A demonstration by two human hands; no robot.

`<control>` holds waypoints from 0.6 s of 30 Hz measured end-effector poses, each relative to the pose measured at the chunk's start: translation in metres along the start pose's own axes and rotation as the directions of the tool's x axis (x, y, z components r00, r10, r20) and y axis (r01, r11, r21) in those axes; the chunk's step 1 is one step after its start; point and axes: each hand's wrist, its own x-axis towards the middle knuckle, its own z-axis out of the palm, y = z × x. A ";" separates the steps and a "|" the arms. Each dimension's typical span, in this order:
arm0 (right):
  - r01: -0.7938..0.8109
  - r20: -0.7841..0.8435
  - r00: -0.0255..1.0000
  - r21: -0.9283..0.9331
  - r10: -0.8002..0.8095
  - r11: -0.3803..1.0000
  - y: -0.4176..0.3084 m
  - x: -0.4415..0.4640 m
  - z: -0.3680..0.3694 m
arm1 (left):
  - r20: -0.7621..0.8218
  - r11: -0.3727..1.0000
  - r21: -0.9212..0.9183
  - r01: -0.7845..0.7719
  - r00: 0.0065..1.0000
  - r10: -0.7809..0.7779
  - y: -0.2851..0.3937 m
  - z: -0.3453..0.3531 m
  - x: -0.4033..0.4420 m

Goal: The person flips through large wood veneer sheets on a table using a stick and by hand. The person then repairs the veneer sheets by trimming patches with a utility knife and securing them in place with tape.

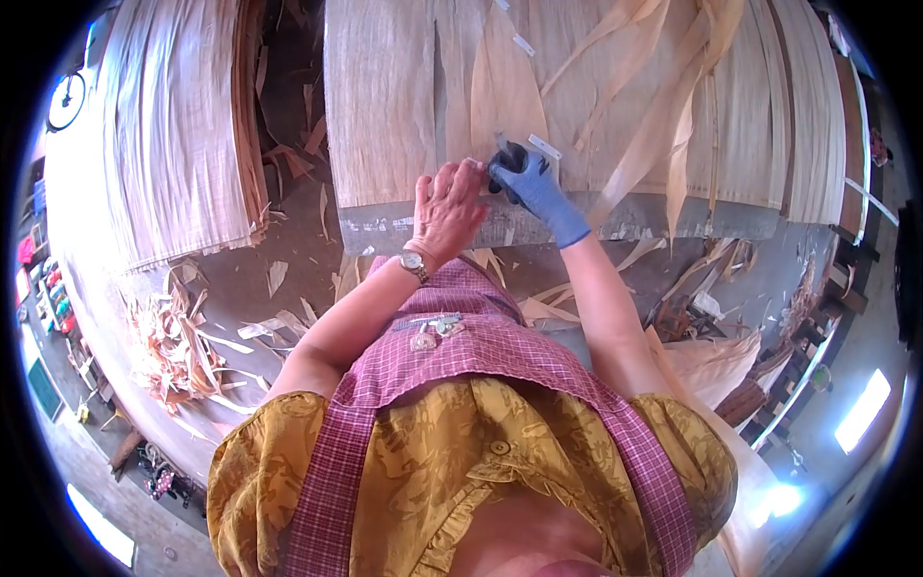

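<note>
Thin wood veneer sheets (385, 115) lie side by side on a grey table with a worn front edge (423, 226). My left hand (450, 207), bare with a wristwatch (413, 263), rests near the front edge of the sheets, its fingers bent and somewhat apart. Touching or nearly touching its fingertips is my right hand (531, 186), in a blue and black glove. Its fingers are wrapped round a small tool (502, 142) whose tip points away over a pointed veneer piece (505, 91). White tape strips (545, 146) lie on the veneer.
Another veneer stack (173, 125) stands at the left. Long loose strips (663, 125) trail over the right side of the table. Veneer scraps (173, 351) heap on the floor at the left, and larger offcuts (707, 365) lie at the right.
</note>
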 end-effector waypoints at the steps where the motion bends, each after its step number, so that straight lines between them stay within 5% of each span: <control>1: 0.068 -0.045 0.997 -0.043 -0.070 0.997 0.005 0.000 0.004 | 0.002 1.000 0.023 -0.010 1.000 0.010 0.000 0.000 0.000; 5: 0.347 -0.063 0.891 -0.541 -0.449 0.766 0.015 0.006 0.009 | -0.002 0.996 0.075 -0.043 0.999 0.043 -0.002 0.005 0.000; 8: 0.201 0.064 0.943 -0.892 -0.328 0.405 -0.032 0.003 0.000 | 0.024 0.993 0.110 -0.053 0.998 0.051 -0.002 0.010 0.000; 11: 0.244 -0.204 0.843 -0.679 -0.497 0.693 -0.012 0.035 -0.034 | 0.030 0.994 0.095 -0.048 0.999 0.045 0.000 0.004 0.003; 12: 0.205 -0.243 0.922 -0.349 -0.300 0.914 -0.014 0.046 -0.042 | 0.044 0.997 0.054 -0.047 0.998 0.044 -0.001 -0.001 0.006; 13: 0.169 -0.236 0.950 -0.161 -0.205 0.972 -0.030 0.052 -0.042 | 0.057 0.999 0.013 -0.047 0.997 0.046 -0.002 -0.008 0.010; 15: 0.057 -0.165 0.986 0.219 -0.021 0.974 -0.065 0.064 -0.035 | 0.046 0.998 -0.049 -0.041 0.998 0.043 -0.002 -0.017 0.015; 18: 0.039 -0.142 0.990 0.191 -0.011 0.981 -0.086 0.098 -0.014 | -0.020 0.997 -0.082 -0.015 1.000 0.014 -0.004 -0.020 0.025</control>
